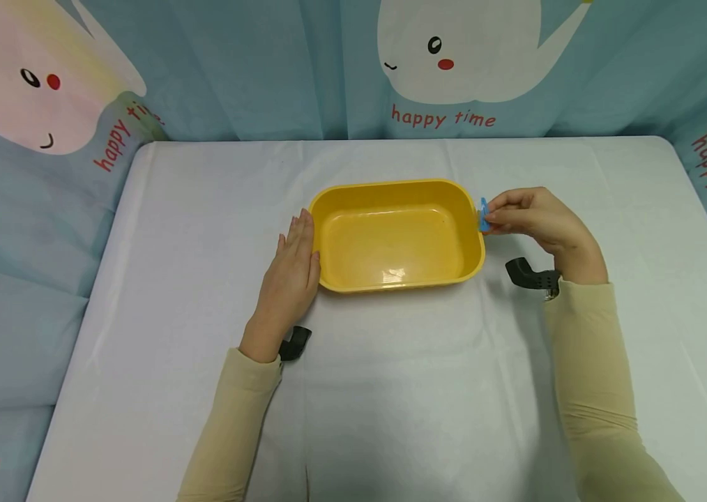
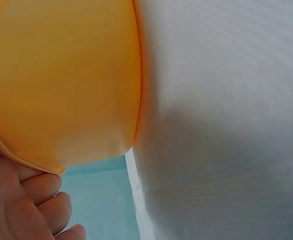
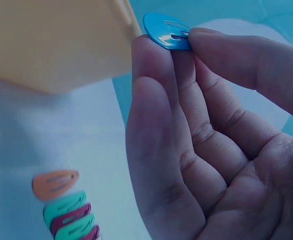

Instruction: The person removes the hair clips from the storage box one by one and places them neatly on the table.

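Note:
A yellow plastic tub sits on the white-covered table, its inside bare. My left hand rests along the tub's left end, fingers straight and pointing away from me. In the left wrist view, the fingers touch the rim of the tub. With thumb and fingertips, my right hand pinches a blue snap hair clip right at the tub's right rim. The right wrist view shows the glossy clip held upright between thumb and finger, close beside the tub wall.
Lower left in the right wrist view, an orange hair clip lies on the white cloth beside a stack of green and maroon clips. Light-blue printed curtains hang behind the table. Each wrist carries a black camera mount.

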Tool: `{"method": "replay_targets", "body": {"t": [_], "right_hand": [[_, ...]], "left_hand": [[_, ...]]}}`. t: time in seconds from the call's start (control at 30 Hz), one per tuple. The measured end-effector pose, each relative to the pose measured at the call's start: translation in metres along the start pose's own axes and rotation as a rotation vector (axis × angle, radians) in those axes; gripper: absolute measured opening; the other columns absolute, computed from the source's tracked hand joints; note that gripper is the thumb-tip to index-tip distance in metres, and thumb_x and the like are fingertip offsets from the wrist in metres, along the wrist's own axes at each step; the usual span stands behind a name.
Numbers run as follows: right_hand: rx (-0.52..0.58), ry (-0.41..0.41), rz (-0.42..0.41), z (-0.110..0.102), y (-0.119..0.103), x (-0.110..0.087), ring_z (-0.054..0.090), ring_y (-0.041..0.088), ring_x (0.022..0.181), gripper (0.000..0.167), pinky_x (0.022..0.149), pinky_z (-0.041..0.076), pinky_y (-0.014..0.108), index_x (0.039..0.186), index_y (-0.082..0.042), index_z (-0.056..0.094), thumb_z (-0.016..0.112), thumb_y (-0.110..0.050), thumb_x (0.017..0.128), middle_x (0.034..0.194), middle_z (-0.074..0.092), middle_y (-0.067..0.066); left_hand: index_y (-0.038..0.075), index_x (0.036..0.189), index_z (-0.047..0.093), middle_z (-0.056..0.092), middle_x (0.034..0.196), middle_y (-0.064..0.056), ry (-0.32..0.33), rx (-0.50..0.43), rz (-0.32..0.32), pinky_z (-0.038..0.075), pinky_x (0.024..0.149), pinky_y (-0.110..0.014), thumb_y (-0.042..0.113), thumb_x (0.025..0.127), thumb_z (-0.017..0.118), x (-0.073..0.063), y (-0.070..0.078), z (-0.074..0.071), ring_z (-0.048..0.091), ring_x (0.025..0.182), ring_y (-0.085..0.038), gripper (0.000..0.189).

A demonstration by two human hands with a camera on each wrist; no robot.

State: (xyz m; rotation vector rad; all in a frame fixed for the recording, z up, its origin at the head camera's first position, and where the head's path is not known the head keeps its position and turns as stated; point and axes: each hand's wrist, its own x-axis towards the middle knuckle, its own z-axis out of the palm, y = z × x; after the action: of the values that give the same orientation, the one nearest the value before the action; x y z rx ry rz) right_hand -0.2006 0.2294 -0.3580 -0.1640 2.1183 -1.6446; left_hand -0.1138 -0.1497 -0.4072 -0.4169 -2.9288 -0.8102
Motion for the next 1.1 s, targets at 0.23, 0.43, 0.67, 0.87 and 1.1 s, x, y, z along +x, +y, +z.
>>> {"method": "replay_targets", "body": {"t": [0.23, 0.43, 0.67, 0.87, 1.1], "right_hand": [[0.009, 0.064, 0.029, -0.008, 0.003, -0.005, 0.066, 0.017, 0.074, 0.008, 0.072, 0.055, 0.024, 0.088, -0.005, 0.070, 0.062, -0.004, 0.090, 0.080, 0.069, 0.002], [0.071, 0.145, 0.062, -0.014, 0.009, -0.006, 0.063, 0.014, 0.067, 0.014, 0.068, 0.055, 0.023, 0.083, -0.009, 0.073, 0.062, -0.002, 0.089, 0.079, 0.067, 0.002], [0.142, 0.199, 0.113, -0.024, 0.017, -0.009, 0.065, 0.015, 0.066, 0.011, 0.067, 0.055, 0.024, 0.080, -0.008, 0.073, 0.066, -0.003, 0.086, 0.078, 0.066, 0.004], [0.152, 0.248, 0.161, -0.037, 0.025, -0.014, 0.065, 0.011, 0.068, 0.015, 0.067, 0.054, 0.021, 0.077, -0.013, 0.075, 0.067, -0.004, 0.087, 0.079, 0.066, 0.000], [0.185, 0.272, 0.226, -0.051, 0.034, -0.015, 0.067, 0.009, 0.069, 0.018, 0.066, 0.054, 0.020, 0.074, -0.015, 0.075, 0.067, -0.005, 0.087, 0.077, 0.068, -0.003]], "left_hand": [[-0.002, 0.149, 0.013, 0.014, 0.155, -0.013, 0.007, 0.005, 0.003, 0.012, 0.114, -0.045, 0.016, 0.102, 0.037, 0.000, 0.000, 0.000, 0.011, 0.143, -0.023, 0.056], [-0.002, 0.149, 0.013, 0.014, 0.155, -0.013, 0.013, 0.003, 0.005, 0.011, 0.114, -0.045, 0.016, 0.102, 0.037, 0.000, 0.001, 0.000, 0.013, 0.143, -0.026, 0.056], [-0.002, 0.149, 0.014, 0.014, 0.155, -0.014, 0.016, -0.002, 0.009, 0.011, 0.114, -0.045, 0.015, 0.101, 0.038, 0.000, 0.000, 0.001, 0.015, 0.142, -0.027, 0.056], [-0.003, 0.149, 0.014, 0.014, 0.155, -0.013, 0.015, -0.004, 0.012, 0.011, 0.114, -0.045, 0.014, 0.101, 0.039, 0.000, 0.000, 0.001, 0.014, 0.143, -0.027, 0.056], [-0.002, 0.149, 0.013, 0.013, 0.155, -0.013, 0.008, -0.003, 0.011, 0.011, 0.114, -0.044, 0.015, 0.102, 0.037, 0.000, 0.000, 0.000, 0.014, 0.143, -0.027, 0.056]]}}
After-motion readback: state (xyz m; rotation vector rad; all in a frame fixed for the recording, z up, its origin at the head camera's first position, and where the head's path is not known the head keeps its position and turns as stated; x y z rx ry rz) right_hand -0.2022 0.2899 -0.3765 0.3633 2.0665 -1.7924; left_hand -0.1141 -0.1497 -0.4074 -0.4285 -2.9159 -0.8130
